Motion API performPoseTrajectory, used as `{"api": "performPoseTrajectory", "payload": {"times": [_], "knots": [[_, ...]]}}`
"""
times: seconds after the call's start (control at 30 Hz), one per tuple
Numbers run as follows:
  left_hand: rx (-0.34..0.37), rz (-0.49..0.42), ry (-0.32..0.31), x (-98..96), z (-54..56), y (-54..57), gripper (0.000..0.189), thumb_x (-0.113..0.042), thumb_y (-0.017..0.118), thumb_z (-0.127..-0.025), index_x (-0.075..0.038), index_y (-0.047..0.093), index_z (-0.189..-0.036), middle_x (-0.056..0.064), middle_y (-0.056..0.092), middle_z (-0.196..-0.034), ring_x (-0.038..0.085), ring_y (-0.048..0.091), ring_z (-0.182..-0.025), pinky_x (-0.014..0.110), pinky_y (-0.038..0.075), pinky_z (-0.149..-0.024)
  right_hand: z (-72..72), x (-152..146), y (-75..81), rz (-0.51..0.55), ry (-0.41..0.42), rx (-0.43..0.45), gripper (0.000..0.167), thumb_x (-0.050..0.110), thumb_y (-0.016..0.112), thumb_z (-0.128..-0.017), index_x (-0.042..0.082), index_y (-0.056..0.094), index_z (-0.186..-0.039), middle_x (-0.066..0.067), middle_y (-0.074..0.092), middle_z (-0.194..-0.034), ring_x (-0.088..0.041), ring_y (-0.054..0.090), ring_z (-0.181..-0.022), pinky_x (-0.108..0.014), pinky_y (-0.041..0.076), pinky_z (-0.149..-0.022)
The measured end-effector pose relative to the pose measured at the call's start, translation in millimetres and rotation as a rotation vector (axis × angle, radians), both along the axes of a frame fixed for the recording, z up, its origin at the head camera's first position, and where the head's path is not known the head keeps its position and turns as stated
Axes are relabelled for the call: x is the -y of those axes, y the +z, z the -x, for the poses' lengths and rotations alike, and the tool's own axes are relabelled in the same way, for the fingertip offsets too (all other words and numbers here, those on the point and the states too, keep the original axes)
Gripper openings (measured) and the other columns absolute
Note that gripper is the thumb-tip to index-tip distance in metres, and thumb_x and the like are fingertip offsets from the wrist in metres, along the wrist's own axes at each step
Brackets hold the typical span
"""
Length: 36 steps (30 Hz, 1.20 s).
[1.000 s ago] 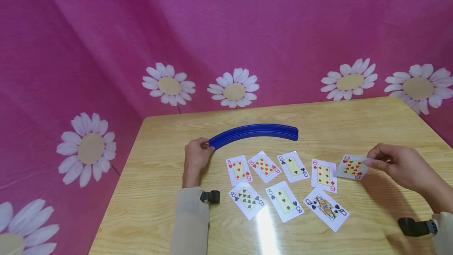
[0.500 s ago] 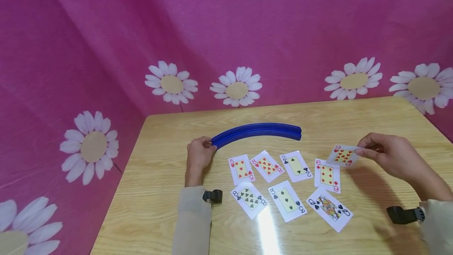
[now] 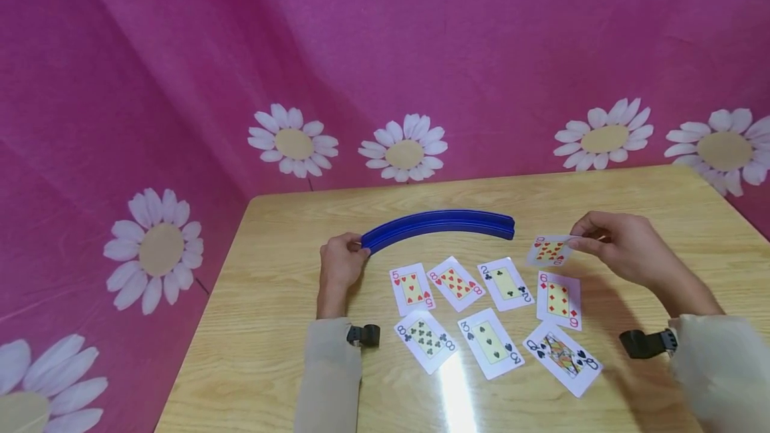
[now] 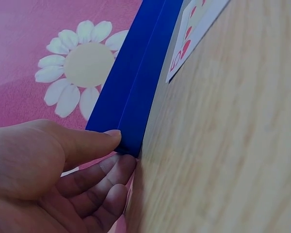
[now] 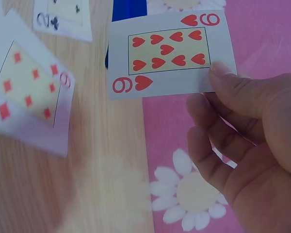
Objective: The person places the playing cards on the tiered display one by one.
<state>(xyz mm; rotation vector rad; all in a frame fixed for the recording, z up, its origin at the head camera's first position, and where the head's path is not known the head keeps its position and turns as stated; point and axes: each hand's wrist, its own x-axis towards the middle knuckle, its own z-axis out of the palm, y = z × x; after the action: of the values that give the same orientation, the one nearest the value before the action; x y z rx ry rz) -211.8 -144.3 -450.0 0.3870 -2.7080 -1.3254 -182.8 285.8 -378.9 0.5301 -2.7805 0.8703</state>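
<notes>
"So, what differs from a second ago?"

"My right hand (image 3: 622, 244) has carried the white-bordered nine of hearts with its yellow centre panel (image 3: 549, 252) leftward and up the head frame, from beside the white-bordered six of diamonds (image 3: 559, 301) to just above it, right of centre. My left hand (image 3: 341, 264) has stayed at the left end of the curved glossy blue rack (image 3: 439, 222)."

"How are you gripping?"

"Right thumb and fingers pinch the nine at one edge, thumb on its face, the card lifted off the pale wood-grain table (image 3: 271, 326). Left thumb and fingers pinch the rack's end, thumb on top."

"And the rack?"

"It arcs across the middle of the frame, a groove running along its length, blue showing from end to end. Seven face-up white-bordered cards (image 3: 425, 341), the six among them, lie in two rows on the table, lower middle and lower right."
</notes>
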Motion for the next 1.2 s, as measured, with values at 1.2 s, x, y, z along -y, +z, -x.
{"api": "performPoseTrajectory", "payload": {"times": [1.2], "knots": [[-0.039,-0.004,-0.019,2.0,-2.5,2.3,0.026,-0.006,0.074,-0.09,-0.001,0.072,-0.115,0.011,0.071,-0.095,0.023,0.065,-0.085,0.04,0.053,-0.08,48.6,84,6.0,0.085,0.136,0.063,0.006,0.004,0.073,-0.09,0.007,0.07,-0.086,-0.002,0.068,-0.084,-0.022,0.061,-0.078,-0.045,0.053,-0.073]]}}
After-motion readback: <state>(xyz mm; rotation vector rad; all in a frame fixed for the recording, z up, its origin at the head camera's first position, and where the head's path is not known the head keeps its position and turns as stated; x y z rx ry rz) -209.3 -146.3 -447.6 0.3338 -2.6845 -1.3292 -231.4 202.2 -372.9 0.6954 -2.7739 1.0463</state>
